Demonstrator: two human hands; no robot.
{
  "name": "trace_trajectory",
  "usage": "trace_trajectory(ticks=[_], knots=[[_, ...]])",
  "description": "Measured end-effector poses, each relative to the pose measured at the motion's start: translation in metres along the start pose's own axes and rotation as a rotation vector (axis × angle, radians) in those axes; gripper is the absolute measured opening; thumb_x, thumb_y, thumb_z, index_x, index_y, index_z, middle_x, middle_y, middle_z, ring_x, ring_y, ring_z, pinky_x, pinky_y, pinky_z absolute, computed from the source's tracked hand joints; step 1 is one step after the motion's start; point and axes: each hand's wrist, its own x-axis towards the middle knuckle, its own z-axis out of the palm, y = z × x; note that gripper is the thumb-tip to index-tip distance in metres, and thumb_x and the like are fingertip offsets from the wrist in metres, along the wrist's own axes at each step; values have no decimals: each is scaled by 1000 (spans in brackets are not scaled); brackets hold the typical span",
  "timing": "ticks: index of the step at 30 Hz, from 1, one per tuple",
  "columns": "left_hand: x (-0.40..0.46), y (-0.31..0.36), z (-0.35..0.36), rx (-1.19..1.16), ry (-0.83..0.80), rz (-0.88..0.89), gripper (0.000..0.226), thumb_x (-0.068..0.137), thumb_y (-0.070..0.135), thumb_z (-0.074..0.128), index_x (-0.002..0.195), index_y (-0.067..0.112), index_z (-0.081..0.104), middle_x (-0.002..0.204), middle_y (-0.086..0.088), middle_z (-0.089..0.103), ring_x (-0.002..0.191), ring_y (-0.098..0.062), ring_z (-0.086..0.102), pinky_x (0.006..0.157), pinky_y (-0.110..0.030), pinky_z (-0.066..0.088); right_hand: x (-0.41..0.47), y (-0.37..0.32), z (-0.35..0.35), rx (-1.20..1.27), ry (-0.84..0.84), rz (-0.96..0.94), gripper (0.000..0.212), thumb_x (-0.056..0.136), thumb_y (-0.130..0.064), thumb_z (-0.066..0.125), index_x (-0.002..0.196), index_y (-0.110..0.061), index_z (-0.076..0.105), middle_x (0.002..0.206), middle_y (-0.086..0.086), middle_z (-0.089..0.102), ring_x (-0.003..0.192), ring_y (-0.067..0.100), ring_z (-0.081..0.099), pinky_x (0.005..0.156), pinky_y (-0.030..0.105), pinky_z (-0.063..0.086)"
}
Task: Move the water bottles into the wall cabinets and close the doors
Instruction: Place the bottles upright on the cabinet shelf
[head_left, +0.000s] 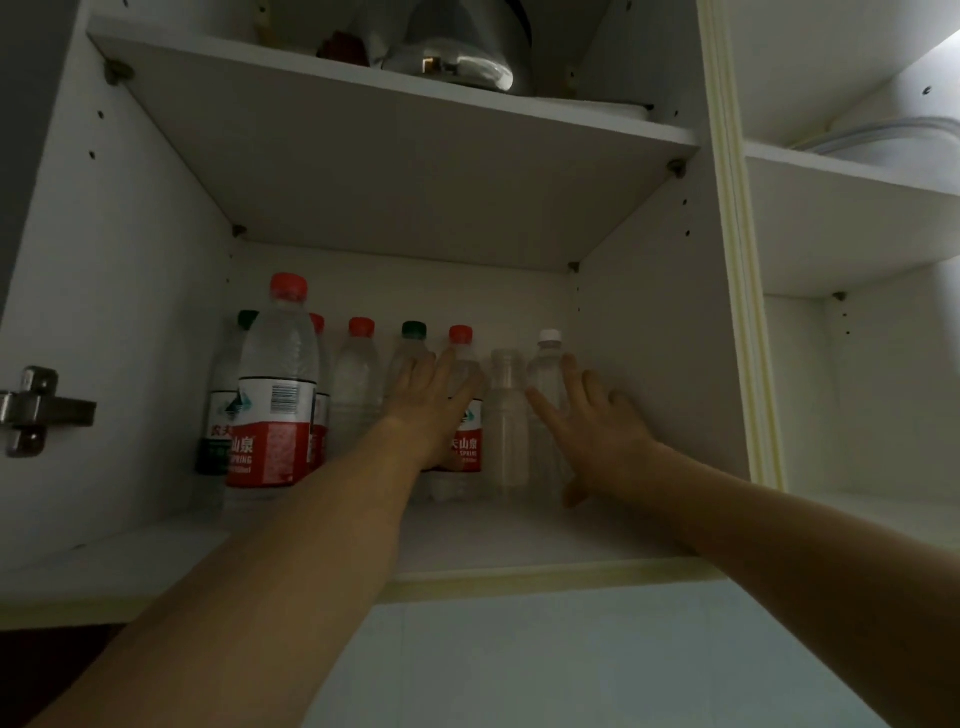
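Left hand (434, 400): fingers straight and spread, palm laid flat against the front of the red-capped bottle (464, 410) and the green-capped bottle (410, 358) beside it.
Right hand (592, 421): fingers straight and fanned out, resting on the white-capped bottle (548, 374), thumb pointing down toward the lower shelf (493, 540).
Writing: the big front bottle (278, 384) carries a white-and-red label with a barcode, Chinese characters and "SPRING"; the red-capped bottle under the left hand shows the same red label and "SPRING". Smaller print is too blurred to read.
Bottle row: all stand upright at the back of the lower shelf of the wall cabinet (156, 260), close together, the big front bottle nearer the edge at the left.
Between the hands: a clear capless bottle (506, 415), ribbed and unlabelled, stands just beside both.
Other bottles: a label-free bottle with a red cap (358, 374) stands left of the left hand; a green-labelled one (223, 395) sits partly hidden behind the big front bottle.
Materials: clear ribbed plastic bottles; smooth white board shelves; a metal hinge (36, 410) on the left wall.
Upper shelf (363, 171): a shiny metal pot (457, 52) sits on top.
Doors: the cabinet stands open.
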Motion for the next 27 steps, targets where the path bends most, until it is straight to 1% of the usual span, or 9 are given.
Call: trace_trajectory(ticks=[4,7,12,16,21,23,24,26,27], knots=[[-2,1,-4,18,-3,-5,121,80,57,76,160,21,-8,166,-21,-10,152,-41,1,124,-54,0,14,1,5,-72,-55,2,141,65,-70,80,159,-24,-15,159,33,-22,148,47,10,117,54,25],[-3,2,-8,60,18,-16,122,77,60,77,160,21,-4,165,-20,-2,151,-41,7,123,-56,4,18,2,10,-135,-50,-2,140,65,-73,78,159,-22,-12,160,34,-15,148,47,11,117,54,22],[-2,3,-8,64,-20,-34,126,78,64,73,160,21,-12,166,-18,-11,152,-41,-3,122,-60,2,24,5,16,-255,-7,-4,144,69,-72,75,157,-7,-17,162,32,1,149,45,14,117,54,20],[-1,2,-6,40,-39,-39,126,80,64,72,159,21,-16,165,-18,-17,153,-41,-8,122,-59,-1,28,4,18,-270,5,29,145,68,-73,75,155,3,-11,161,28,9,150,42,14,118,56,18],[0,2,-5,71,-3,-38,128,76,72,70,159,23,-14,166,-18,-10,152,-41,-1,122,-60,7,28,3,15,-317,3,40,149,66,-77,73,154,7,-12,160,28,11,149,43,15,117,59,18],[0,1,-5,88,-7,-32,127,76,74,67,159,23,-14,166,-18,-8,152,-41,0,122,-60,7,27,1,15,-301,6,50,145,69,-73,74,155,7,-12,160,29,12,149,43,15,117,58,18],[-1,1,-4,92,-7,-31,126,76,73,67,159,24,-13,166,-18,-6,152,-41,1,122,-59,8,27,1,15,-283,14,56,138,74,-69,72,155,6,-11,160,29,13,149,42,15,118,57,18],[-2,1,-5,59,9,-28,120,80,66,70,160,25,-8,164,-17,3,151,-39,6,122,-57,10,27,-1,14,-244,36,68,124,84,-60,68,154,6,-8,159,28,15,149,42,17,118,56,18],[-4,1,-6,-3,25,-22,113,82,58,72,161,25,-2,162,-17,10,150,-37,11,122,-55,14,26,-2,12,-220,43,75,119,85,-56,69,155,6,-5,158,28,18,148,41,19,118,55,20]])
